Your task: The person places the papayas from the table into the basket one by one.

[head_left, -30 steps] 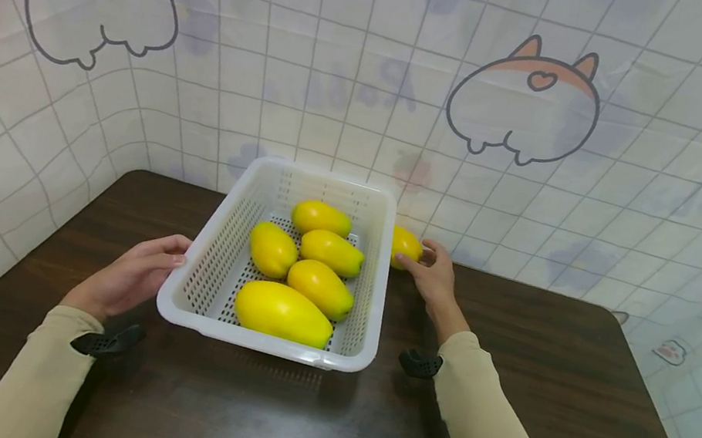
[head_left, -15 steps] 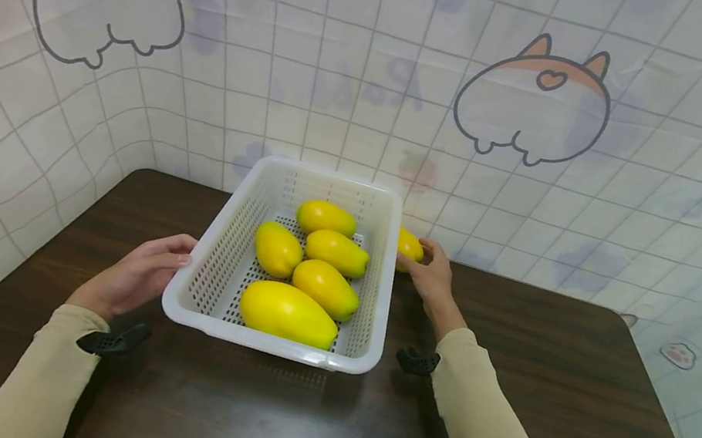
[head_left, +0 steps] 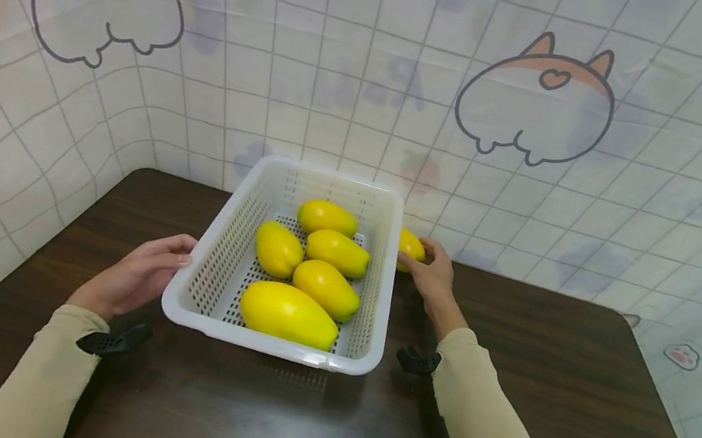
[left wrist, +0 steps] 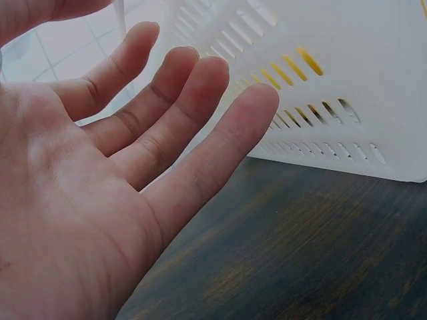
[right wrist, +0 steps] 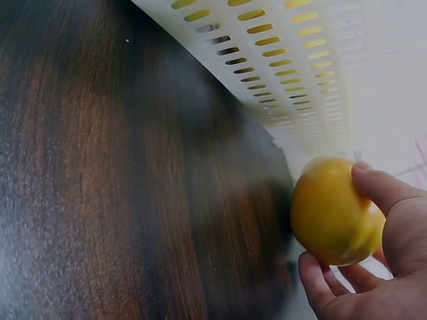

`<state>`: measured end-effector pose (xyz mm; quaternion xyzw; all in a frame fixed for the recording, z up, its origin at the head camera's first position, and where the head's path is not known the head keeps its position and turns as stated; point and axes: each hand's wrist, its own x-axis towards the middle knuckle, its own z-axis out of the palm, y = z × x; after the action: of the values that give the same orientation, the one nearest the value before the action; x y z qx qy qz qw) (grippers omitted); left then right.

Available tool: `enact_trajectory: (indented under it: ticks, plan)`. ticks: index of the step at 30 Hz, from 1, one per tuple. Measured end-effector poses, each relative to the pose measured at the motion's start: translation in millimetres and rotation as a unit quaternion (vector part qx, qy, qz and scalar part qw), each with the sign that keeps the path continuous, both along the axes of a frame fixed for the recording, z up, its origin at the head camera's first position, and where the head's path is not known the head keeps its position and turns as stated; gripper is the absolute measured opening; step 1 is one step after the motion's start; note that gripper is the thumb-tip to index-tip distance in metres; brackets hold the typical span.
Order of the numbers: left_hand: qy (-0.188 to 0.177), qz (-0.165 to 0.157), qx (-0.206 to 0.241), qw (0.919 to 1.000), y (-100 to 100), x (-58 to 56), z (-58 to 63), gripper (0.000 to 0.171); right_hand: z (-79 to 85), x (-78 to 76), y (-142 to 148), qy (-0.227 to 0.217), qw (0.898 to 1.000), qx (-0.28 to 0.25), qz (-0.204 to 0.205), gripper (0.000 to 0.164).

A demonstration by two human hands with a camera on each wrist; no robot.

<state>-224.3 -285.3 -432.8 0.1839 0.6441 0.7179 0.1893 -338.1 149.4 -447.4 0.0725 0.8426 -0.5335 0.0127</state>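
Note:
A white perforated plastic basket [head_left: 271,350] sits on the table with several yellow papayas [head_left: 288,314] in it. Some have greenish tips. My left hand [head_left: 137,271] is at the basket's left rim, its fingers loosely extended beside the slotted side wall [left wrist: 373,80] in the left wrist view. Beyond the right side of the basket, my right hand [head_left: 435,277] holds another papaya [head_left: 411,249] between thumb and fingers. The right wrist view shows this papaya [right wrist: 330,213] end-on, close to the basket wall; the basket hides part of it in the head view.
The dark wooden table [head_left: 541,378] extends to both sides and in front of the basket. Behind it hangs a white gridded curtain [head_left: 365,57] with cartoon prints, close to the table's back edge. Black straps [head_left: 114,340] are on both wrists.
The view has shifted slightly, so everything appears a little farther right. Both hands keep their places at the basket and the papaya.

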Motion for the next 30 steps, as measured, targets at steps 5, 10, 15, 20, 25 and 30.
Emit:
enact_trajectory:
  ticks: [5, 10, 15, 20, 25, 30]
  plan:
    - [0.000, -0.004, 0.011, 0.9999, -0.7, 0.0, -0.8, 0.025, -0.3, 1.4, 2.6, 0.002, 1.000, -0.009, 0.000, 0.067]
    - [-0.001, -0.003, 0.009, 1.0000, -0.5, -0.3, -0.9, 0.026, -0.6, 3.0, 6.0, -0.001, 1.000, -0.020, -0.002, 0.068]
    - [-0.002, 0.001, 0.005, 1.0000, 0.6, -0.6, -1.4, 0.026, 0.2, 5.2, 9.6, 0.003, 1.000, -0.030, -0.004, 0.066]
    - [0.005, -0.005, 0.005, 1.0000, 0.5, -0.3, -2.6, 0.027, 2.5, 8.9, 14.1, 0.006, 0.999, -0.035, -0.006, 0.065]
    - [0.010, -0.002, -0.002, 0.9999, -2.1, 1.8, -6.2, 0.028, 8.3, 13.2, 17.6, 0.013, 0.999, -0.043, -0.018, 0.066]
    - [0.013, 0.001, -0.002, 0.9999, -0.8, 0.0, -5.4, 0.027, 15.8, 15.7, 22.5, 0.035, 0.996, -0.070, -0.046, 0.065]
